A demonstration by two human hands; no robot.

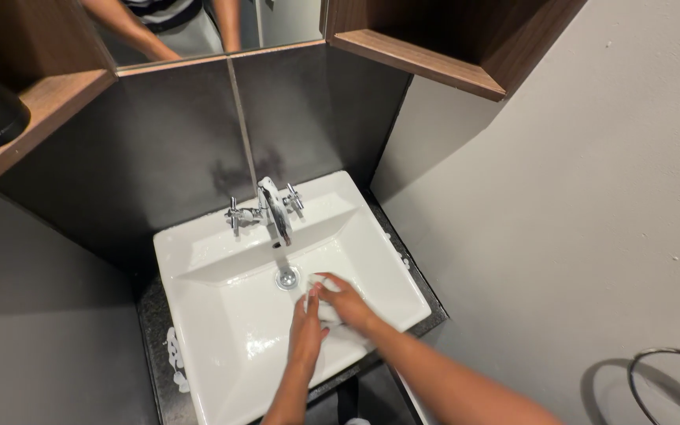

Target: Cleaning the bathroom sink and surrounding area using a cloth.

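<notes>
Both my hands are inside a white rectangular sink (222, 315), just in front of the drain (286, 278). My right hand (345, 303) is closed around a small white lump, likely a bar of soap or a wad of cloth (326, 312). My left hand (306, 329) lies flat against that lump, fingers pointing toward the drain. A chrome tap (273, 208) with two cross handles stands at the back rim, and no water stream is visible.
Foam patches (175, 358) lie on the dark counter left of the sink. Wooden shelves hang at upper left (33, 102) and upper right (434, 55), with a mirror (198, 27) between. A metal ring (670, 378) sits at lower right by the white wall.
</notes>
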